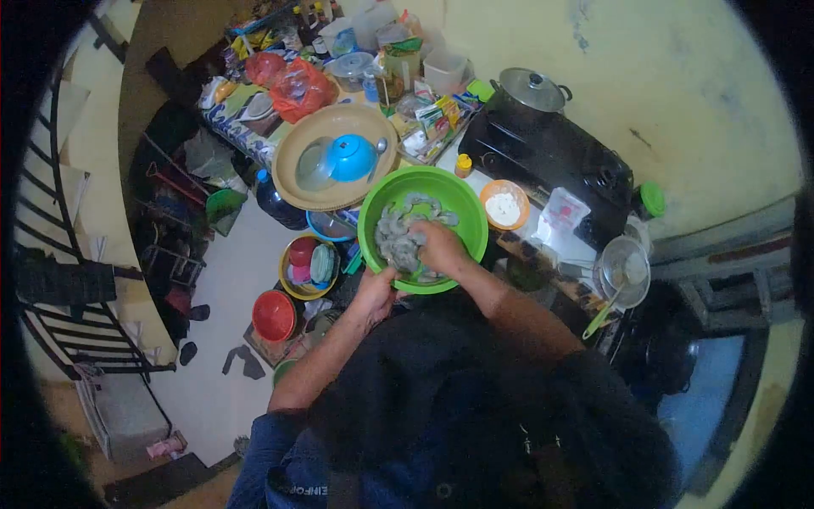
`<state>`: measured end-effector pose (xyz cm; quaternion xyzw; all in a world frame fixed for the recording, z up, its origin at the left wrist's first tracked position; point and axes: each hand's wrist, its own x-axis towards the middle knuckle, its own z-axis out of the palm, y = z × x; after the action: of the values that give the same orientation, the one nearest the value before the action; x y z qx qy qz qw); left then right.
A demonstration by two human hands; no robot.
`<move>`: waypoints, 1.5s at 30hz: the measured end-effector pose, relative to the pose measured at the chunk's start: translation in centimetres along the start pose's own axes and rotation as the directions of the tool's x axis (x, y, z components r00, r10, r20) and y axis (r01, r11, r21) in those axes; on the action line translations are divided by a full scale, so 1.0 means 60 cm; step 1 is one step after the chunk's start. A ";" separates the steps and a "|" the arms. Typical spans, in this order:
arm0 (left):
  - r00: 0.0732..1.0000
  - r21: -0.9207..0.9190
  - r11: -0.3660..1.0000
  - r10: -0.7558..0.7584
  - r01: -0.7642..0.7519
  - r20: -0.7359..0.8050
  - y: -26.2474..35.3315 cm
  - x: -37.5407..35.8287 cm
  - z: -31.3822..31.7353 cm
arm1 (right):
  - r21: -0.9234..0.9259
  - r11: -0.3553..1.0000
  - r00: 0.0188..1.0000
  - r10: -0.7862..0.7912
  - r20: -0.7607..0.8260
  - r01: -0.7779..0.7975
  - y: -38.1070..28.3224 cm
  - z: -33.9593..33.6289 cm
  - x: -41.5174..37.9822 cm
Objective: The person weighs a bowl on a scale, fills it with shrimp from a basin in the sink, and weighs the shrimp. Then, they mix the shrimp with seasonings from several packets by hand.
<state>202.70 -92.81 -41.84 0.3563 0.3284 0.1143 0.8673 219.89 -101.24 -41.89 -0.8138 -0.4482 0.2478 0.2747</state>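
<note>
A green basin [469, 204] holds a heap of grey, raw-looking shrimp [397, 231]. My left hand [376, 291] grips the basin's near left rim. Inside the basin, my right hand [443, 248] reaches into the shrimp, its fingers curled against them; whether it grasps any is hidden. Just right of the basin sits an orange bowl [506, 205] of white powder. Behind the basin stands a small yellow-capped bottle [463, 165]. A large tan basin [292, 140] with a blue bowl [352, 158] is to the upper left.
A black stove [551, 148] bears a lidded pot [532, 90] at the back right. A strainer [624, 273] lies at the right. Red bags [301, 90] and packets crowd the back left. A red bowl [274, 316] is lower left, near a yellow basin [309, 266].
</note>
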 end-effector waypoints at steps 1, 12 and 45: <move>1.000 0.011 1.000 -0.008 0.008 -0.004 0.003 -0.002 0.001 | 0.114 0.993 1.000 -0.001 0.018 -0.001 -0.002 -0.011 0.010; 0.996 0.077 0.997 -0.012 0.019 -0.092 -0.001 -0.016 0.025 | -0.389 0.908 0.988 -0.142 0.061 0.155 -0.056 -0.012 0.026; 0.999 0.011 1.000 -0.023 0.023 -0.033 -0.008 0.024 -0.023 | -0.225 0.965 0.983 -0.106 0.147 0.137 -0.039 -0.050 0.060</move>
<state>202.88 -91.82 -43.62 0.3555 0.3472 0.1084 0.8610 222.16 -97.77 -38.72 -0.7930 -0.5408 0.2298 0.1610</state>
